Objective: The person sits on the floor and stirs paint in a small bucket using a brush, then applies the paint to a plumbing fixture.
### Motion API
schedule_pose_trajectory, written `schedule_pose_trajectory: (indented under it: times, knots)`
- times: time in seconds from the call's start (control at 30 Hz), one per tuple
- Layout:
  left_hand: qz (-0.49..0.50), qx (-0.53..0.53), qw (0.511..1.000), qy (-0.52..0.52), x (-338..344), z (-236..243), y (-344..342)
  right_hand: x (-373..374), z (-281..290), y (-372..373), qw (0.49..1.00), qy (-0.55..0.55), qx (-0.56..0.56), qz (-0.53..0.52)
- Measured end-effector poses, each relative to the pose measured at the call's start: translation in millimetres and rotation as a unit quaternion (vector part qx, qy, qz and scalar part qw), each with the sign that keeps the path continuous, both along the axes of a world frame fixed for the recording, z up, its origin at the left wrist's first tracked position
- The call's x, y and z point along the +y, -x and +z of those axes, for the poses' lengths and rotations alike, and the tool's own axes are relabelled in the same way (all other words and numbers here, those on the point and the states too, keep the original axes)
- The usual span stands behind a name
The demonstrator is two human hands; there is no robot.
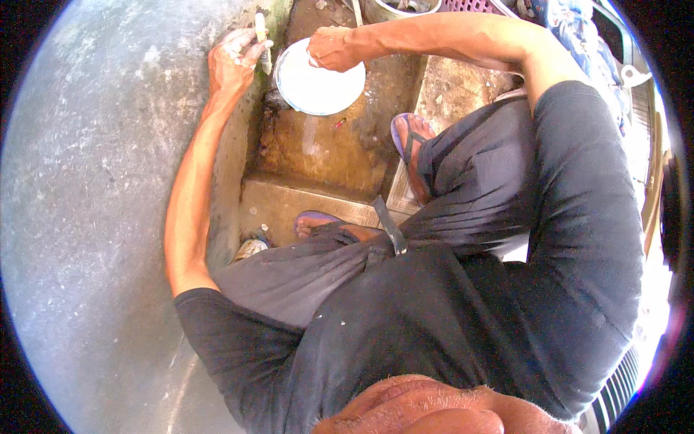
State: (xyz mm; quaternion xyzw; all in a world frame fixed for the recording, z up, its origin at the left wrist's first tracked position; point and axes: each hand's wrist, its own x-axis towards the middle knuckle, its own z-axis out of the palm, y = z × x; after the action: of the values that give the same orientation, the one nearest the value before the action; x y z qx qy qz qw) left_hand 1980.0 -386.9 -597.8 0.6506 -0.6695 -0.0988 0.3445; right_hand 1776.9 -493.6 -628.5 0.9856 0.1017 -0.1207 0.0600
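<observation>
My left hand (pixel 235 59) is at the edge of the grey wall, fingers closed round a short pale stick-like piece (pixel 261 30). Its knuckles and fingertips have white smears. My right hand (pixel 329 50) is curled over a round container of white substance (pixel 319 90), with its fingertips at or in the white; anything between them is hidden. A thin upright handle or stick (pixel 357 13) shows just behind that hand.
The grey wall (pixel 87 181) fills the left. A metal pot (pixel 400 11) and pink perforated basket (pixel 477 14) sit at the top, blue patterned cloth (pixel 553 22) at upper right. My sandalled feet (pixel 416 141) rest on stained steps (pixel 325 152). A small container (pixel 250 249) lies beside my leg.
</observation>
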Motion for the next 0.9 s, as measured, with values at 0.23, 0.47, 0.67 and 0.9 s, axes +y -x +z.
schedule_pose_trajectory:
  times: [0.23, 0.47, 0.67, 0.9]
  knots:
    - [0.004, 0.021, 1.0, -0.002, -1, 2, 5, 30, 1, -2, 0.991, -0.128, -0.038, -0.012]
    - [-0.02, 0.034, 0.999, 0.002, -9, 6, 11, -16, -6, 3, 0.999, -0.013, -0.011, -0.038]
    - [-0.009, -0.016, 1.0, 0.006, 8, 3, -5, 24, -2, -6, 0.985, -0.164, -0.051, 0.023]
    - [-0.028, 0.082, 0.996, 0.013, 0, -34, 9, 7, 8, -8, 0.993, 0.09, 0.066, -0.038]
